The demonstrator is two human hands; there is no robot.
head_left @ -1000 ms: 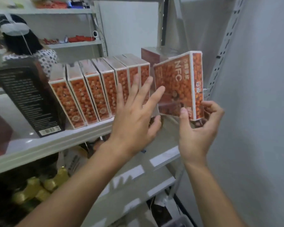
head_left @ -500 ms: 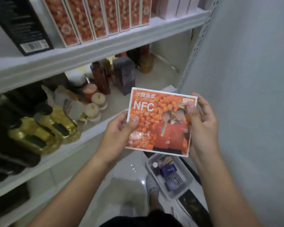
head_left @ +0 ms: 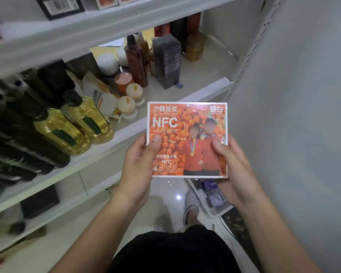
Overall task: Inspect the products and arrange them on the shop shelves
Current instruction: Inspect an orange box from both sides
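Observation:
An orange NFC juice box [head_left: 187, 131], flat and wrapped in clear film, faces me with its front up. My left hand [head_left: 140, 166] grips its lower left edge, thumb on the front. My right hand [head_left: 232, 166] holds the lower right edge the same way. The box hangs in front of the middle shelf [head_left: 165, 107], level with its front lip. At the very top of the head view, on the upper shelf [head_left: 91, 28], only the bottoms of the matching orange boxes [head_left: 108, 1] show.
Yellow oil bottles [head_left: 75, 125], dark bottles [head_left: 18, 138], small jars [head_left: 128, 105], a brown bottle [head_left: 136, 62] and a dark carton [head_left: 166, 64] fill the middle shelf. A clear bin [head_left: 213, 198] of small boxes sits on the floor by my feet. A grey wall [head_left: 293, 115] is at the right.
The box came off the top shelf and down to waist height; both hands now hold it by its lower edge. My view has tilted down towards the floor.

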